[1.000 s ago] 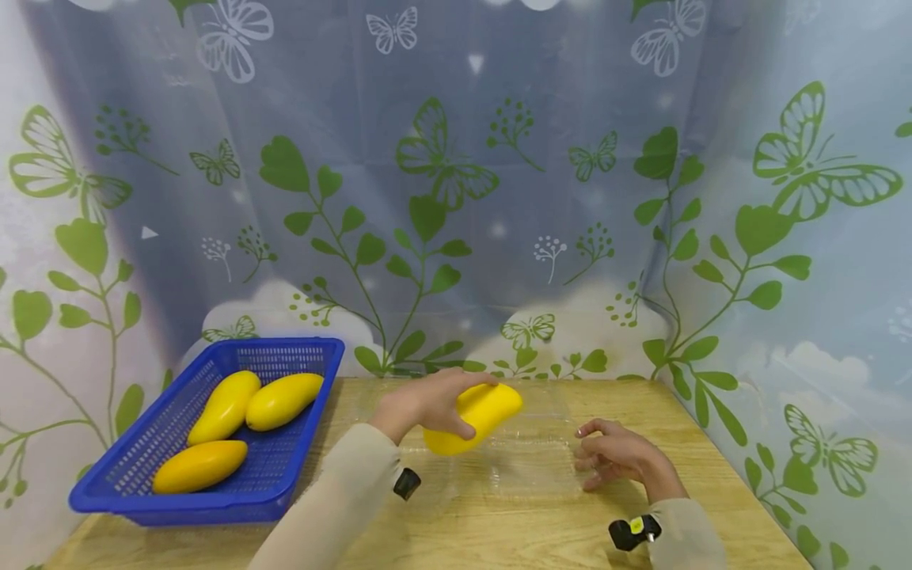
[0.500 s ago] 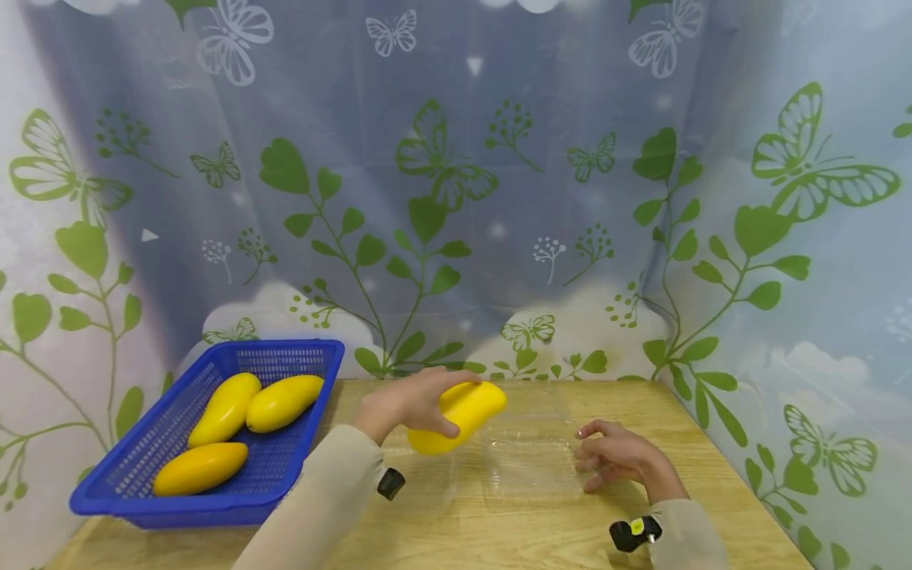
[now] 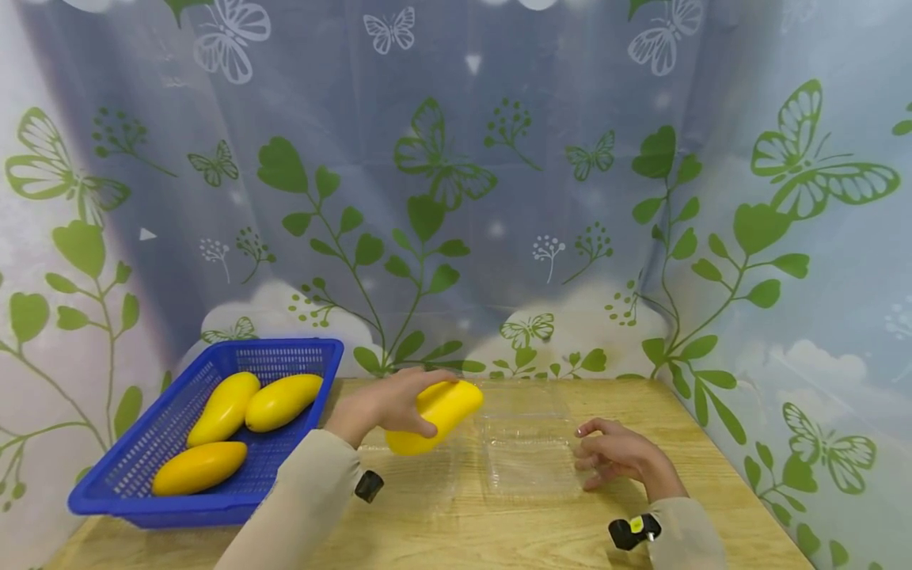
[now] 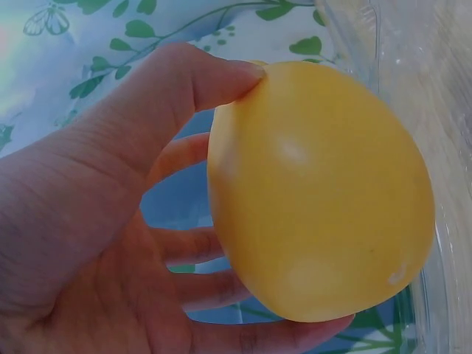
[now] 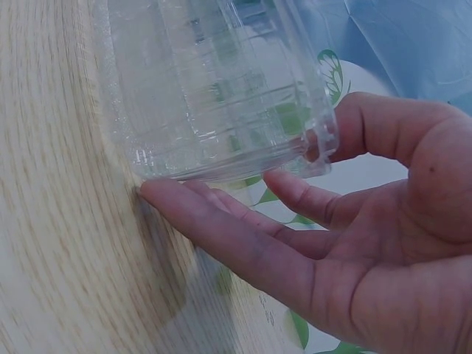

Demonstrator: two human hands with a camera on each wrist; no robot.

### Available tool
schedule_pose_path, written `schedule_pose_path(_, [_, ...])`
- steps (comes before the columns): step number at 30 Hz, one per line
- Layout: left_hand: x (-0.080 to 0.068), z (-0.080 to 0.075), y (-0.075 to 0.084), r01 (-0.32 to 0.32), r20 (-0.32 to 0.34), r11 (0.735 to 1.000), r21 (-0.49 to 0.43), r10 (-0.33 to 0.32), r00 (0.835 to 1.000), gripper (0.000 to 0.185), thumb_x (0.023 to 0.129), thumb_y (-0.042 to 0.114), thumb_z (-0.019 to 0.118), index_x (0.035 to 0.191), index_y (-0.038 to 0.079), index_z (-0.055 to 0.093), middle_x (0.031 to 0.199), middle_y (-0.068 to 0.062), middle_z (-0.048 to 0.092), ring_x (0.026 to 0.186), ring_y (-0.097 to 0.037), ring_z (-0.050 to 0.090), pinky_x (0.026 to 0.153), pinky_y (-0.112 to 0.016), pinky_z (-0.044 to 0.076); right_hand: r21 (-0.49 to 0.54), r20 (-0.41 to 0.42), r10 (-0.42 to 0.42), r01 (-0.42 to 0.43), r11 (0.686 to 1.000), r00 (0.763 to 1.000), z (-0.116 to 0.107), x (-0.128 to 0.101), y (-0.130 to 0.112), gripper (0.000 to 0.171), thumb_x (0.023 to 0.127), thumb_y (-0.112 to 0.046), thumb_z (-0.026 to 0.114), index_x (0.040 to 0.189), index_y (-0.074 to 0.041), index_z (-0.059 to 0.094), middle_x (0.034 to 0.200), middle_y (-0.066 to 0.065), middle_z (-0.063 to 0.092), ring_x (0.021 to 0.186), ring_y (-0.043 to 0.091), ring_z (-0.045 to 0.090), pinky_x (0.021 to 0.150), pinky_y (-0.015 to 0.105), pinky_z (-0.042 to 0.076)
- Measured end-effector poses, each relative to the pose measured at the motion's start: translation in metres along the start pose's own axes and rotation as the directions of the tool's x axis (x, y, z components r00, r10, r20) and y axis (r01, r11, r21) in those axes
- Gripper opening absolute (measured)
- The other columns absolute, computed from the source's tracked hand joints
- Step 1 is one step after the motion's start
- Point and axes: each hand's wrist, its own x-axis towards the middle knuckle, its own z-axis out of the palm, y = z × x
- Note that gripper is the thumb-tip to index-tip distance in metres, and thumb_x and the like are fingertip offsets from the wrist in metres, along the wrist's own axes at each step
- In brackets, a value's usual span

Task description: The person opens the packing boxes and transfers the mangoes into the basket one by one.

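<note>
Above the wooden table (image 3: 499, 530), smooth yellow mango (image 3: 435, 416) within curled left-hand fingers (image 4: 199, 151).

You are at a staged tabletop recording booth, not a lived-in room. A printed curtain (image 3: 456, 198) with green butterflies, leaves and clouds encloses the wooden table (image 3: 684, 427) on three sides. Props are few: a blue plastic basket (image 3: 128, 483) of yellow mangoes (image 3: 199, 467) and a clear plastic container (image 3: 530, 459).
</note>
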Motion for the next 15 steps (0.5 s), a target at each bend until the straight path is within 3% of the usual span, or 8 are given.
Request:
schedule_pose_path(10, [-0.006,-0.007,-0.013,-0.047,-0.012,0.999,0.012,0.047,0.999,0.079,0.087,0.023,0.082,0.156,0.027,0.044,0.153,-0.014,0.05,0.125,-0.031,0.055,0.095,-0.053,0.053,0.002,0.012,-0.013,0.013,1.0,1.0,0.001,-0.001,-0.001,0.05,0.098,-0.01,0.053,0.137,0.008,0.028,0.088,0.005,0.051,0.08,0.016,0.058,0.076,0.045,0.064])
schedule_pose_path(15, [-0.009,-0.009,-0.017,-0.036,-0.016,0.999,0.014,0.037,0.999,0.079,0.087,0.023,0.082,0.156,0.026,0.044,0.154,-0.015,0.049,0.124,-0.03,0.055,0.096,-0.053,0.053,0.003,0.02,-0.025,0.025,1.0,0.999,0.001,-0.001,-0.001,0.048,0.098,-0.009,0.053,0.135,0.008,0.028,0.085,0.003,0.05,0.078,0.016,0.057,0.075,0.044,0.064])
